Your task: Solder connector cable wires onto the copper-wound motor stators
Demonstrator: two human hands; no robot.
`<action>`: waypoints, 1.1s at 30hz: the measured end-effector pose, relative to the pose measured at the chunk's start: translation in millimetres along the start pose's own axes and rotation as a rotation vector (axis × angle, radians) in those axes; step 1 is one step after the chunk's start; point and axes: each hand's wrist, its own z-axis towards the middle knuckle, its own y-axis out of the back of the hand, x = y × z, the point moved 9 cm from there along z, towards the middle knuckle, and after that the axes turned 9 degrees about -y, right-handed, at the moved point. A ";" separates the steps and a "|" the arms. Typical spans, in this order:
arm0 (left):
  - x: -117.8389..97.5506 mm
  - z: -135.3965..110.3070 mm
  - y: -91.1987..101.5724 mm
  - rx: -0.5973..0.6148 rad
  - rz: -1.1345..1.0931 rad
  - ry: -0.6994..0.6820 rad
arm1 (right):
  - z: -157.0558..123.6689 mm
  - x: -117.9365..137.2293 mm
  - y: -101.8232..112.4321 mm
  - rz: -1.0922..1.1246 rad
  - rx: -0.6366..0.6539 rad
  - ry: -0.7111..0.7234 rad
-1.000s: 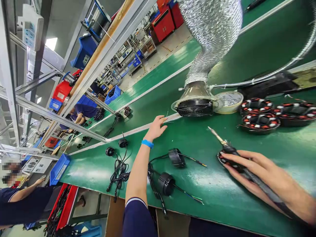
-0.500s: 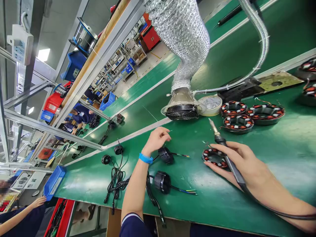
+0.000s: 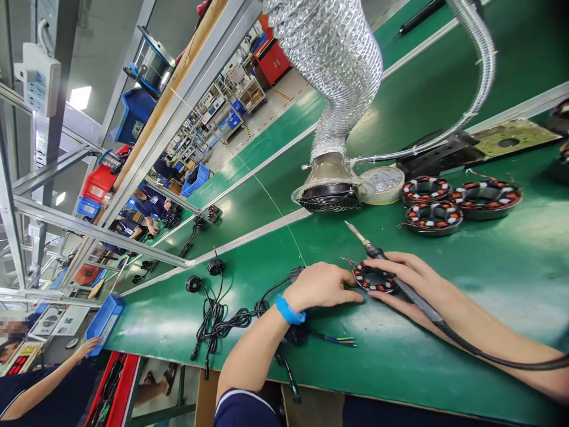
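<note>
- At the green bench (image 3: 444, 367), a wound stator ring (image 3: 374, 277) lay flat between both hands.
- Left hand (image 3: 320, 287), loosely open, held nothing, its fingers apparently steadying the ring.
- Right hand (image 3: 413, 279) gripped a soldering iron (image 3: 376, 252) pencil-style, tip kept clear.

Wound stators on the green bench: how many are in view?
6. One stator lies between the left hand and right hand; three more sit grouped farther along; two are cut off at the right edge, and others could lie out of frame.

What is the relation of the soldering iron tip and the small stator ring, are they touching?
Apart. The head view shows green bench mat between the soldering iron tip and the stator ring.
</note>
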 end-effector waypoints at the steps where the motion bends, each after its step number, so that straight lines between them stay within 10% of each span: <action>1: -1.5 -3.9 2.3 -0.073 0.006 0.038 | -0.3 -0.8 -0.1 0.020 0.001 0.004; 5: -12.4 -12.7 4.2 -0.250 -0.010 0.071 | -1.9 -3.0 6.3 0.069 -0.078 0.003; 14: -15.7 -15.6 1.8 -0.197 -0.034 -0.006 | -8.9 -3.1 16.6 0.059 -0.138 -0.009; 24: -13.7 -5.1 -0.3 -0.217 -0.850 0.042 | -7.3 -4.5 -4.2 0.164 0.053 0.092; 33: 11.5 9.4 47.4 -0.375 -0.300 0.062 | -0.3 3.4 -7.7 0.251 0.231 0.002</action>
